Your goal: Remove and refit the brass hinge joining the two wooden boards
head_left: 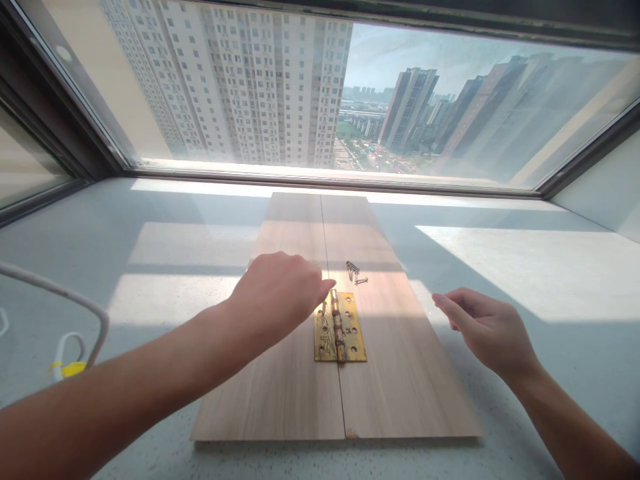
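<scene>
Two wooden boards [400, 373] lie side by side on a pale sill, their seam running away from me. A brass hinge [340, 328] lies open across that seam. A few small dark screws [354, 272] sit just beyond the hinge on the right board. My left hand [280, 293] hovers over the left board with its fingers curled, fingertips at the hinge's top edge; what they hold, if anything, is hidden. My right hand [487, 327] floats above the right board's edge, fingers loosely extended and empty.
The speckled sill [525, 267] runs to a wide window [320, 87] with tall buildings outside. A white cable [65, 300] with a yellow tag [73, 368] lies at the left. A wall rises at the right.
</scene>
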Demonstrator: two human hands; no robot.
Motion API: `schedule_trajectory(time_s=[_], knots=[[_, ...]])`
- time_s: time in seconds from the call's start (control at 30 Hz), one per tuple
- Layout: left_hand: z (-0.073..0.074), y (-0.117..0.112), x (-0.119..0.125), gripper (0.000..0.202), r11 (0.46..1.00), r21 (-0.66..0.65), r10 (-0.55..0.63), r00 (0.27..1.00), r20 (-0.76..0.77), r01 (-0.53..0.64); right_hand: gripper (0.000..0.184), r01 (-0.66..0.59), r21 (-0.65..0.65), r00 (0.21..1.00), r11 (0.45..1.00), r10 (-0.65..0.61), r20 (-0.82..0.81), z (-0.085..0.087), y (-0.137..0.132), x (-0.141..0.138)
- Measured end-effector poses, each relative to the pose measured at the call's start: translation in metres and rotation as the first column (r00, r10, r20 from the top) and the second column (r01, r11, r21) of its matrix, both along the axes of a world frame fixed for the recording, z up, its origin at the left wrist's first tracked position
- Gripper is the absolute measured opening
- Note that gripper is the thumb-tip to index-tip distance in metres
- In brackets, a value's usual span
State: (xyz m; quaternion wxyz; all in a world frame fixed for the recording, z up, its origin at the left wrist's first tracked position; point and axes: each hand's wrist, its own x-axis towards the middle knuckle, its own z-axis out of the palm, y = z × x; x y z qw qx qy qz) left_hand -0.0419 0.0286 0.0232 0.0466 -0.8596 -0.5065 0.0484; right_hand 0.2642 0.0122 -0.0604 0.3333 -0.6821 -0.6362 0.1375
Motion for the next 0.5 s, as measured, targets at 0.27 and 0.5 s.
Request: schedule_trajectory(time_s=[0.27,0.5], knots=[[0.007,0.008,0.001,0.023,0.966,-0.063,-0.253,0.967,-0.039,0.25,0.039,-0.04,-0.034,0.998,0.999,0.038,-0.058,-0.01,-0.003,0.004],[0.016,0.016,0.011,0.056,0.961,-0.243,0.12,0.991,-0.056,-0.13,0.039,-0.098,-0.066,0.99,0.993,0.091,-0.107,-0.016,-0.006,0.007]])
